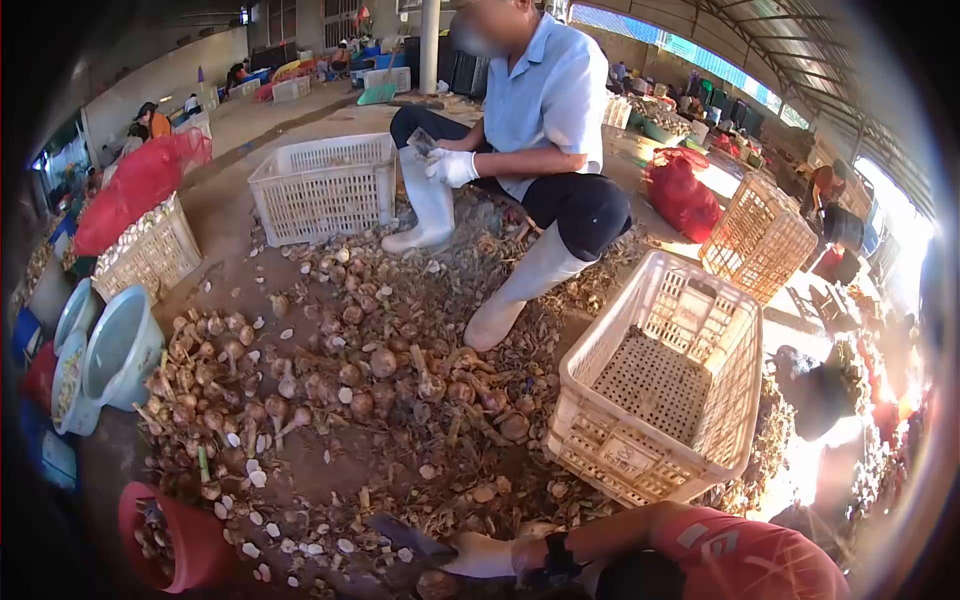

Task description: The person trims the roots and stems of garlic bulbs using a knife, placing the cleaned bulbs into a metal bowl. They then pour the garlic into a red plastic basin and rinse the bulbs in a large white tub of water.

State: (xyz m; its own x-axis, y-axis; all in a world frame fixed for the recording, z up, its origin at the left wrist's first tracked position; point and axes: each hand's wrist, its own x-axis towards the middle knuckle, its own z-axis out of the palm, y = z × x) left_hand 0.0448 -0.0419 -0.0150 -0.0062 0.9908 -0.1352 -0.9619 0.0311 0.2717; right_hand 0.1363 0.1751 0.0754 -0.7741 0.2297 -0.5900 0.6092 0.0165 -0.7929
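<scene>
At the bottom edge my right hand, in a pale glove, is closed around a knife with a broad dark blade. The blade points left, low over the garlic litter. A red sleeve and a black wristband are on this arm. Brown garlic bulbs with stems lie heaped on the ground beyond the blade, among dry skins and small white cut slices. One bulb sits just below the knife, partly cut off by the frame. My left hand is not visible.
A white plastic crate stands right of the heap, another crate behind it. A red bucket lies tipped at lower left, near blue basins. Opposite sits a person in white boots, gloved hands around an object.
</scene>
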